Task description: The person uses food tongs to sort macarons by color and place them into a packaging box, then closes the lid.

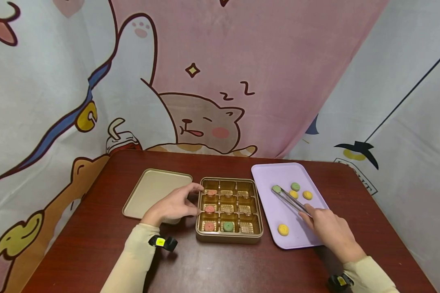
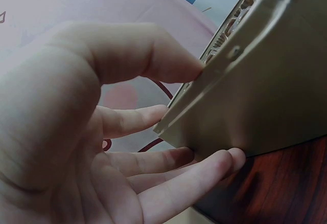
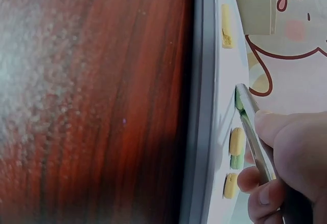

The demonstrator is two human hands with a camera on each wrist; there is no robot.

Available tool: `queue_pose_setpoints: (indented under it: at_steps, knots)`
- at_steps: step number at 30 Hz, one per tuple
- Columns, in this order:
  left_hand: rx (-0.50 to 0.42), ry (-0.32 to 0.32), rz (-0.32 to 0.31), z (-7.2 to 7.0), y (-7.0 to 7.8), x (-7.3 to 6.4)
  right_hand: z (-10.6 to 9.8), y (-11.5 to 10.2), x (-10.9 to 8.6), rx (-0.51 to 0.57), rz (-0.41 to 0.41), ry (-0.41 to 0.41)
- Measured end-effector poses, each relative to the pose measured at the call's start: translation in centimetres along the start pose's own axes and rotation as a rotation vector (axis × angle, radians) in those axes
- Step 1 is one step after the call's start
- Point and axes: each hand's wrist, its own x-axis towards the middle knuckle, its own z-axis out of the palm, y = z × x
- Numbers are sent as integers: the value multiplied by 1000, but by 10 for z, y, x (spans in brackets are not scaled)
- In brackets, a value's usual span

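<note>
Gold-toned, with a smooth metallic sheen, a square box [image 1: 229, 238] with rounded corners sits on the glossy red-brown table [image 1: 212, 268], its grain streaked like wood. Inside, a shiny gold insert divides it into nine square wells, three by three, with ribbed pieces lining the floors. Three round pink sweets [image 1: 209, 226] fill the left column, one to a well, and a round green sweet [image 1: 228, 226] lies in the middle well of the near row.

The left hand [image 1: 177, 202] rests against the box's left side, fingers spread and fairly straight; the left wrist view shows the thumb on the rim and fingertips against the smooth wall. Behind that hand lies a flat, matte gold lid [image 1: 157, 189] with a narrow raised edge.

The right hand [image 1: 333, 232] grips slim metal tongs [image 1: 299, 205], thumb and fingers curled around them. A green sweet [image 1: 276, 189] is caught between the tips over the lilac tray [image 1: 265, 173]; whether it clears the surface I cannot tell. The tray is smooth, oblong and rounded at the corners, just right of the box. A second green sweet [image 1: 295, 186] lies there close to two ridged yellow ones [image 1: 307, 195], while another yellow sweet [image 1: 283, 230] sits apart near the front edge.

Pale sleeves [image 1: 132, 252] cover both forearms. Soft, softly creased fabric [image 1: 278, 61] hangs behind, printed with a sleeping cartoon animal.
</note>
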Motion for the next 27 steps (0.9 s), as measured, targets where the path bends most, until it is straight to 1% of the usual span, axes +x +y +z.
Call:
queue_pose_setpoints:
  at_steps: [7,11,17,21,24,27]
  knots:
    - [8,5,0,0,0,0,1,-2,-1,17,-6,11]
    - [15,9,-4,0,0,0,-1,-4,-1,32,-20,39]
    - [11,6,-5,0,0,0,-5,-8,-3,53,-75,131]
    - [16,6,-2,0,1,0,-10,-16,-5,74,-120,201]
    - [18,7,-1,0,0,0,-12,-23,-7,87,-162,251]
    - [19,8,0,0,0,0,-13,-30,-8,87,-228,305]
